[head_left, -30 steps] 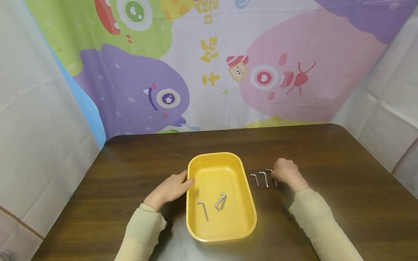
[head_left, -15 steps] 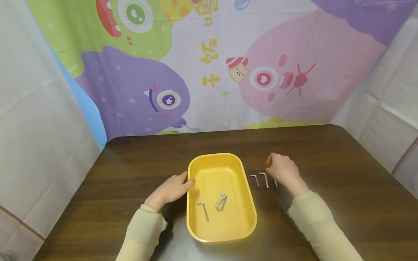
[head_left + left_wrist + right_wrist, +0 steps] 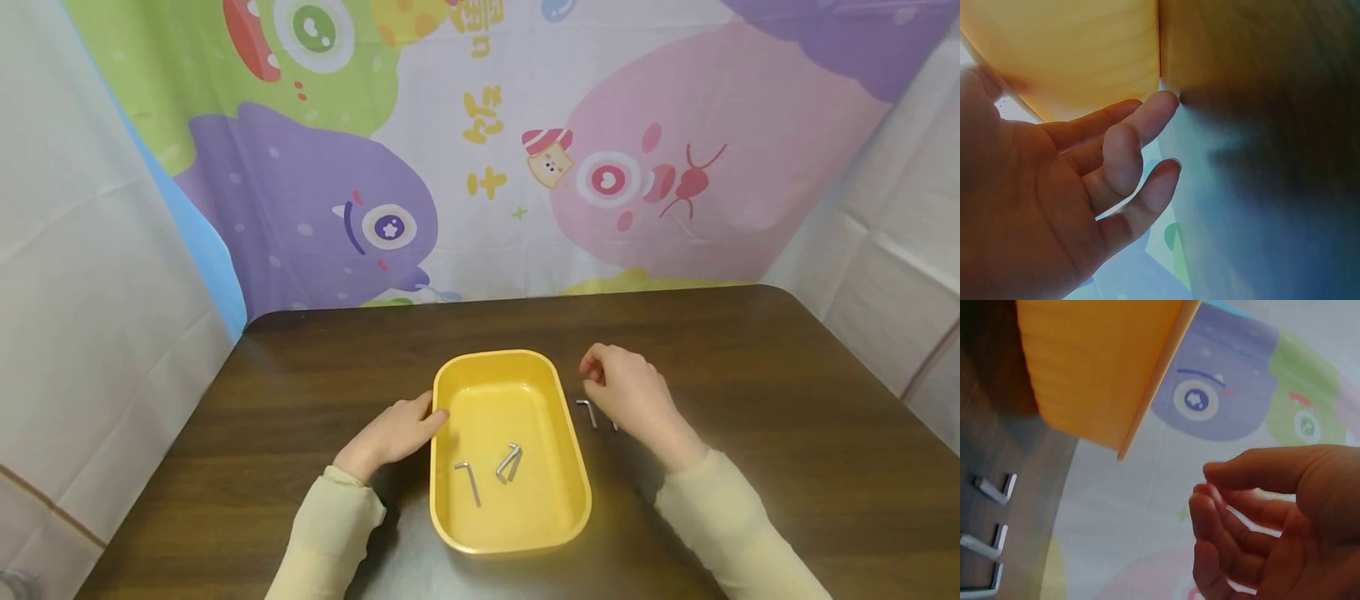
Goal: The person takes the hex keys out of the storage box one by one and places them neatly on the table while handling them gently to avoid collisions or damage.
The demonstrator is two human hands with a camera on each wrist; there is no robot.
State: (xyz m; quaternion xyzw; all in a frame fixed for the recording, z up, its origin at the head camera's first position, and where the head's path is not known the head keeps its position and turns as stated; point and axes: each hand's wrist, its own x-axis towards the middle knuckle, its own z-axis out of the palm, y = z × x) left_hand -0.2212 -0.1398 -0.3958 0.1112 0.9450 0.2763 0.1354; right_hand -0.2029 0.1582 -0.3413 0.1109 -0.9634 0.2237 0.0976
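Observation:
A yellow plastic tray (image 3: 491, 408) sits on the table with three silver hex keys inside: one lone hex key (image 3: 472, 485) and a crossed pair (image 3: 510, 463). My left hand (image 3: 393, 429) holds its left side, thumb over the rim and fingers along the outer wall. Right of the tray, my right hand (image 3: 633, 393) hovers above the table, fingers loosely bent, with nothing seen between them. Beneath it lie three more hex keys. One hex key (image 3: 590, 412) shows in the head view; the right hand mostly hides the others, but the right wrist view shows all three (image 3: 991, 490).
The dark wood-grain table (image 3: 337, 350) ends at a cartoon-printed cloth (image 3: 495, 250) hanging behind it. Pale cloth walls (image 3: 892, 225) stand at both sides.
My right hand has risen off the rightmost hex key on the table and moved left toward the tray, above the row. The left hand and the tray stay put.

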